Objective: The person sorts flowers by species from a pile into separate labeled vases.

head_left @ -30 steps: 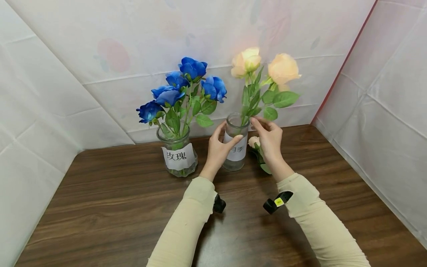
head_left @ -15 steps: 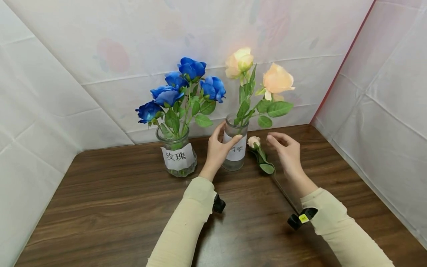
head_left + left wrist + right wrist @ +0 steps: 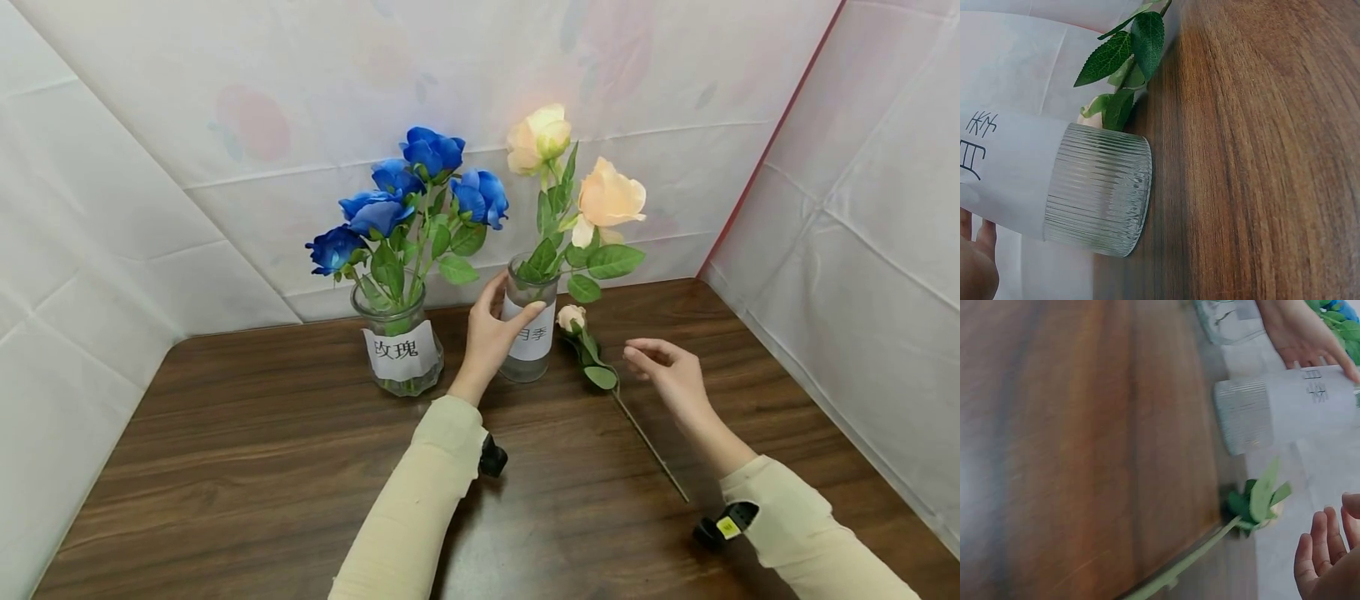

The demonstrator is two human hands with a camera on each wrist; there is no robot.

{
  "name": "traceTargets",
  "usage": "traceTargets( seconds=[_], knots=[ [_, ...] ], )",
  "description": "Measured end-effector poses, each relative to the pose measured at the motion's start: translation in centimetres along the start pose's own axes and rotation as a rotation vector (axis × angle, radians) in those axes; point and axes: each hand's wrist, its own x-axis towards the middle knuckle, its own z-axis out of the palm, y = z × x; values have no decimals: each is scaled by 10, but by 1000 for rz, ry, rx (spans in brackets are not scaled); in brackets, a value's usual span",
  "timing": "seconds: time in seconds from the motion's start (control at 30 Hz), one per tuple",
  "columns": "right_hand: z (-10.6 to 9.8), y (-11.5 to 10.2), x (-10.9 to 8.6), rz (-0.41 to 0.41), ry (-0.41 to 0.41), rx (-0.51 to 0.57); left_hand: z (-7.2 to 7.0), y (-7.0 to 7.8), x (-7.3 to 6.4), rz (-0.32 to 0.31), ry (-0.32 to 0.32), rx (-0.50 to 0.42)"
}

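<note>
My left hand (image 3: 491, 340) grips a ribbed glass vase (image 3: 1100, 187) from its left side, thumb across the white paper label (image 3: 1310, 403). In that vase stand two peach roses, a paler one (image 3: 542, 140) upright at the back and another (image 3: 609, 198) leaning right over the rim. My right hand (image 3: 673, 379) hovers over the table to the right with loosely bent fingers and nothing between them. Left of those fingertips lies a single pale rose (image 3: 572, 318), its bloom near the vase and its long stem (image 3: 651, 442) pointing toward me.
A second glass vase (image 3: 378, 307) with a labelled front stands to the left and holds several blue roses (image 3: 378, 212). White cloth (image 3: 247, 225) hangs behind the brown wooden table (image 3: 247, 467) and along both sides.
My right hand has let go of the right peach rose and moved right and toward me. That rose has sunk lower and leftward in the vase. The left hand stays on the vase.
</note>
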Motion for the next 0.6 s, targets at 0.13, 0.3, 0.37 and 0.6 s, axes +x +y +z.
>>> traceTargets(
  seconds=[0.13, 0.3, 0.37, 0.6],
  knots=[
    [-7, 12, -6, 40, -49, -54, 0, 0, 0, 1, 0, -7],
    [-11, 24, -13, 66, -97, -114, 0, -1, 0, -3, 3, -10],
    [-11, 28, -15, 80, -114, -126, 0, -2, 0, -4, 3, -11],
    [-7, 37, -19, 118, -153, -172, 0, -2, 0, -12, 5, -15]
  ],
)
